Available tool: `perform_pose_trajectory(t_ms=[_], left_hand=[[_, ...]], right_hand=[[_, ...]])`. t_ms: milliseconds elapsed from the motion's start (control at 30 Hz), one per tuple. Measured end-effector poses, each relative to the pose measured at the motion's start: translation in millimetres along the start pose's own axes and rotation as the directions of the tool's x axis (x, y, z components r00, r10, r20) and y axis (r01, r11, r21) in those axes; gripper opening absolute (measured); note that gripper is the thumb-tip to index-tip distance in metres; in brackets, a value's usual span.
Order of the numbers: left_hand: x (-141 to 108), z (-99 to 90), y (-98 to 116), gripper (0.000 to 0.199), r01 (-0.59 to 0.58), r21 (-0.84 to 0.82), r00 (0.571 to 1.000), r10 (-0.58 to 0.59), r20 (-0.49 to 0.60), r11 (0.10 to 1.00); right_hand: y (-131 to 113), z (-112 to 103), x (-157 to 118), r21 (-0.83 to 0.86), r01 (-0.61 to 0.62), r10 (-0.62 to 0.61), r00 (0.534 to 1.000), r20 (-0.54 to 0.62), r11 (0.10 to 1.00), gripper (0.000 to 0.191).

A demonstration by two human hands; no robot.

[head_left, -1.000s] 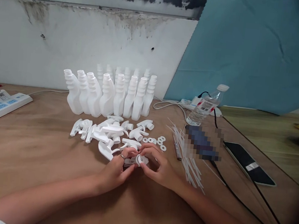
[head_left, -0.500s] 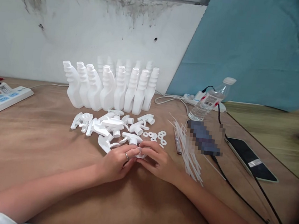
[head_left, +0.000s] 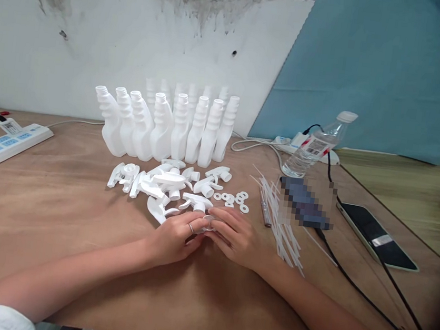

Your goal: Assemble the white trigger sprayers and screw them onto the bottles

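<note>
My left hand (head_left: 178, 236), with a ring on one finger, and my right hand (head_left: 237, 237) meet near the front middle of the table. Their closed fingers grip a white spray head (head_left: 208, 222) from both sides. Only its round end shows; the rest is hidden by my fingers. Just beyond, several loose white trigger spray heads (head_left: 168, 179) lie in a heap, one almost touching my fingertips. Flat white washers (head_left: 244, 208) are scattered behind my right hand. To its right lie a bundle of thin white tubes (head_left: 282, 230) and a marker pen (head_left: 265, 212).
White bottles (head_left: 162, 129) without tops stand in rows by the wall. A clear water bottle (head_left: 313, 149) leans at the back right. Two phones, one blurred (head_left: 305, 201) and one dark (head_left: 378, 236), trail black cables. A power strip (head_left: 16, 143) lies at the left.
The whole view has shifted slightly, so things sit a little further right and higher. Both hands keep hold of the white spray head, with only small finger movement.
</note>
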State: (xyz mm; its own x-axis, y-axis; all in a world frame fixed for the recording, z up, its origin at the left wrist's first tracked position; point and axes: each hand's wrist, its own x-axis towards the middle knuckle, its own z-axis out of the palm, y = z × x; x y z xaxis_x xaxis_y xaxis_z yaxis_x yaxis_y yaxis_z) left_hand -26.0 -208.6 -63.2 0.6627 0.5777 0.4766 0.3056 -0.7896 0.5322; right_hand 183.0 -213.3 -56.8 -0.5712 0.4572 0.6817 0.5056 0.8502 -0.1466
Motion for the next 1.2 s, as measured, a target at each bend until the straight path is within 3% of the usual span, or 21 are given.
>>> perform_pose_trajectory(t_ms=[233, 467, 633, 800, 867, 1000, 1067, 1100, 1133, 1167, 1200], left_hand=[[-0.5, -0.3, -0.3, 0.021, -0.008, 0.023, 1.000, 0.008, -0.010, 1.000], [-1.7, -0.1, -1.6, 0.019, -0.016, 0.075, 1.000, 0.017, -0.019, 0.997], [-3.9, 1.0, -2.2, 0.010, -0.012, 0.124, 0.999, 0.018, -0.044, 0.992], [-4.8, 2.7, -2.9, 0.016, -0.026, 0.114, 0.997, 0.034, -0.069, 0.993], [-5.2, 3.3, -3.3, 0.022, -0.022, 0.099, 0.997, 0.029, -0.070, 0.995], [-6.5, 4.6, -4.9, 0.023, -0.037, 0.100, 0.995, 0.046, -0.086, 0.994], [-7.4, 5.3, -5.9, 0.023, -0.041, 0.094, 0.994, 0.050, -0.094, 0.995], [-7.7, 5.8, -6.3, 0.024, -0.040, 0.093, 0.994, 0.049, -0.099, 0.995], [-8.1, 6.3, -6.6, 0.024, -0.037, 0.092, 0.994, 0.046, -0.099, 0.995], [-8.5, 6.8, -6.9, 0.025, -0.035, 0.091, 0.994, 0.043, -0.096, 0.995], [-8.9, 7.3, -7.0, 0.027, -0.032, 0.089, 0.995, 0.040, -0.092, 0.995]], right_hand=[[-2.8, 0.9, 1.9, 0.027, -0.005, 0.006, 1.000, -0.031, 1.000, 0.018], [-19.8, 2.1, 4.6, -0.189, -0.109, 0.125, 0.989, 0.075, 0.976, 0.028], [-23.1, 2.1, 7.4, 0.060, -0.182, 0.174, 0.978, 0.113, 0.982, 0.039], [-7.4, -15.0, 8.2, 0.276, -0.252, 0.218, 0.964, 0.150, 0.927, 0.026], [5.6, -26.5, 8.8, 0.272, -0.314, 0.302, 0.949, 0.085, 0.910, 0.024], [46.6, -51.5, 2.2, 0.014, -0.481, 0.477, 0.864, -0.158, 0.876, 0.021], [69.6, -63.5, -7.1, -0.231, -0.593, 0.580, 0.805, -0.126, 0.772, 0.022], [79.9, -68.8, -13.0, -0.359, -0.636, 0.667, 0.744, -0.049, 0.683, 0.022], [89.0, -73.3, -19.2, -0.457, -0.665, 0.756, 0.654, 0.025, 0.590, 0.022], [96.6, -76.9, -25.4, -0.519, -0.680, 0.822, 0.564, 0.080, 0.518, 0.022], [102.6, -79.6, -31.2, -0.547, -0.686, 0.856, 0.503, 0.120, 0.480, 0.021]])
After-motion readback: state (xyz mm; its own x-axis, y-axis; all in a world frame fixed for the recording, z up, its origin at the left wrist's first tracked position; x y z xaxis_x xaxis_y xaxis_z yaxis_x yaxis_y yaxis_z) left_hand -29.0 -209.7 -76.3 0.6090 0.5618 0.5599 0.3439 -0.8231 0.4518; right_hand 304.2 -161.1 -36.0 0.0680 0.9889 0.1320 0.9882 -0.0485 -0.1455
